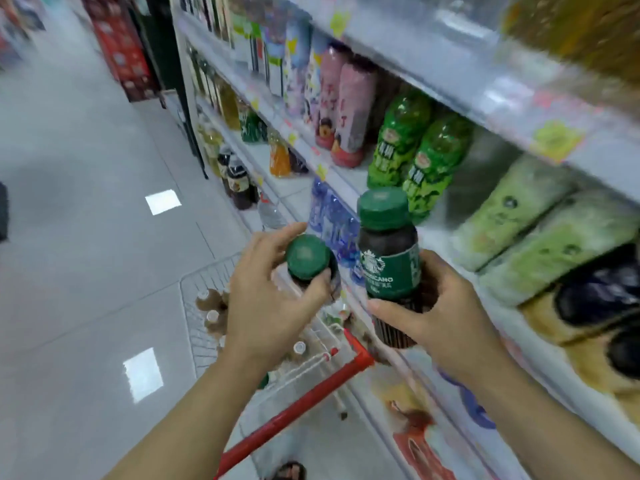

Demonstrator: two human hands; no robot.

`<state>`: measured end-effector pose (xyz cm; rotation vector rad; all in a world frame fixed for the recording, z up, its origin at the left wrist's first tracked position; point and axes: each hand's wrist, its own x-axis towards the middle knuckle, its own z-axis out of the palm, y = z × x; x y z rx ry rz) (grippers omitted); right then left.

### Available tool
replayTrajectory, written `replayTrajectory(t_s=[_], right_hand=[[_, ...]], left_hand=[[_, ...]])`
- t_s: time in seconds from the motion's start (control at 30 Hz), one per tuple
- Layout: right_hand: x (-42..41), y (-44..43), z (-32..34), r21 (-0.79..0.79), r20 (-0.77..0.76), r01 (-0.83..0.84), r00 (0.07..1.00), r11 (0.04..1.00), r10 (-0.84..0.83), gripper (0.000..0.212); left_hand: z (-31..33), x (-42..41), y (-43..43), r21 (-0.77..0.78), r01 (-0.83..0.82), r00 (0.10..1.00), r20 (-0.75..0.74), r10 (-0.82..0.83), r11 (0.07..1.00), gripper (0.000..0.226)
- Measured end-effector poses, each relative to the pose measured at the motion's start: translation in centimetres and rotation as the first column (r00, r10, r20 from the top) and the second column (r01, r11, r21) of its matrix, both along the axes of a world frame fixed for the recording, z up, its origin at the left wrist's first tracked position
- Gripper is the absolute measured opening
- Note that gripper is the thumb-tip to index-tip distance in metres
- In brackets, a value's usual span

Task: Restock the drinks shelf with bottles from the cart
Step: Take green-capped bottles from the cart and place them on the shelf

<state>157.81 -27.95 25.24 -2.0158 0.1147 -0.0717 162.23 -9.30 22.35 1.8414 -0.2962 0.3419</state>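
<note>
The drinks shelf (pixel 346 176) carries pink bottles (pixel 349 112), green bottles (pixel 429 157) and pale green packs (pixel 519 209); the wire cart (pixel 188 306) stands on tiled floor (pixel 86 237).

Bare left hand (pixel 266 306), bare right hand (pixel 450 317)

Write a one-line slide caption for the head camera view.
Left hand grips a green-capped bottle, right hand a labelled bottle, cart below, drinks shelf alongside.

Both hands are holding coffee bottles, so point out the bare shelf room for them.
Best gap: bare shelf between the green bottles and the green packs. A narrower strip lies between the pink bottles and the green bottles. Left of the pink bottles and right of the packs it is crowded.
</note>
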Motion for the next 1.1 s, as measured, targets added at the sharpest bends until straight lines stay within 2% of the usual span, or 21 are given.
replayTrajectory(t_s=[0.07,0.17,0.33,0.43,0.53,0.7,0.83,0.97,1.03,1.1], right_hand=[[-3.1,-1.7,4.3,-0.018,0.078,0.010,0.997,1.000,-0.008,0.037],[-8.1,-4.2,10.2,-0.057,0.216,0.088,0.974,0.995,-0.074,0.041],[-16.8,-9.0,17.4,-0.057,0.394,0.306,0.882,0.950,-0.260,0.047],[-21.3,-11.8,20.0,-0.079,0.507,0.445,0.788,0.892,-0.348,0.054],[-24.8,-14.5,20.9,-0.096,0.590,0.583,0.686,0.807,-0.426,0.052],[-28.1,-19.9,19.6,-0.111,0.651,0.769,0.535,0.630,-0.539,0.051],[-28.1,-22.8,17.8,0.014,0.564,0.793,0.497,0.609,-0.660,0.059],[-27.4,-23.6,16.8,0.102,0.527,0.846,0.400,0.523,-0.750,0.060],[-27.2,-23.8,16.8,0.105,0.503,0.865,0.380,0.491,-0.776,0.057],[-27.0,-24.0,17.0,0.044,0.506,0.878,0.392,0.477,-0.768,0.051]], left_hand=[[5.0,-1.9,-2.7,-0.106,0.084,0.993,0.091,-0.075,0.991,0.042],[11.7,-4.8,-6.6,-0.183,0.237,0.952,0.240,-0.190,0.954,0.040],[19.5,-10.0,-12.9,-0.170,0.494,0.821,0.416,-0.392,0.853,0.042],[22.5,-12.7,-16.9,-0.181,0.628,0.714,0.520,-0.469,0.757,0.043],[23.8,-14.6,-20.6,-0.133,0.695,0.634,0.578,-0.514,0.707,0.044],[23.5,-16.8,-26.0,-0.053,0.728,0.579,0.582,-0.572,0.683,0.045],[23.2,-17.0,-28.6,-0.136,0.796,0.573,0.482,-0.663,0.590,0.045],[23.3,-17.1,-30.4,-0.213,0.830,0.555,0.404,-0.727,0.515,0.042],[23.6,-17.5,-31.3,-0.254,0.834,0.552,0.370,-0.747,0.490,0.043],[24.2,-18.0,-32.4,-0.268,0.825,0.564,0.323,-0.760,0.498,0.044]])
